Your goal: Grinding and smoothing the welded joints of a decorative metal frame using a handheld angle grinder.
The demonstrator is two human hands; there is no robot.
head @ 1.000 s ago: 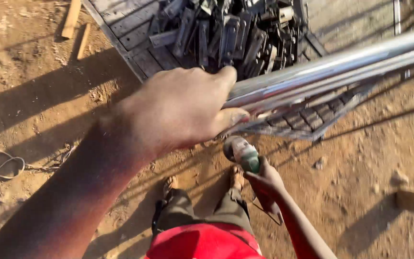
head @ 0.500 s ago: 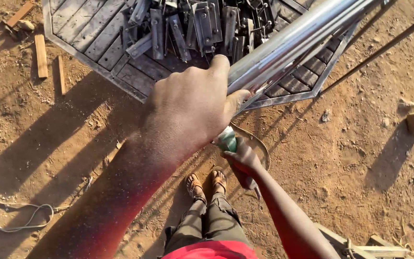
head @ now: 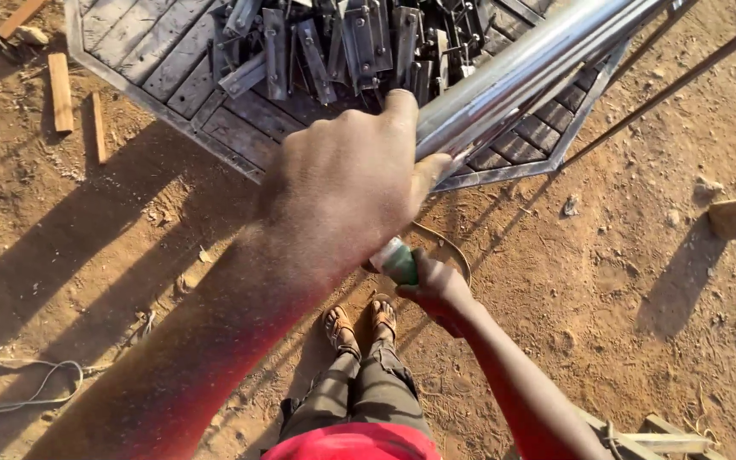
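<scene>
Left hand [head: 342,183] wrapped around shiny pipes [head: 530,60], which run toward 2 o'clock over the platform [head: 155,68]. Right hand [head: 436,285] grips a green-bodied tool [head: 395,260] below, apart from them. Work on the pipes apparently not yet begun.

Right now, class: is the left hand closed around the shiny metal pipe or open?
Closed. The left hand wraps the end of the metal pipe, fingers curled over it and thumb pressed beneath.

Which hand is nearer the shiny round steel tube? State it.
Left. The left hand grips the shiny round steel tube; the right hand holds a green-bodied tool below it, apart.
</scene>
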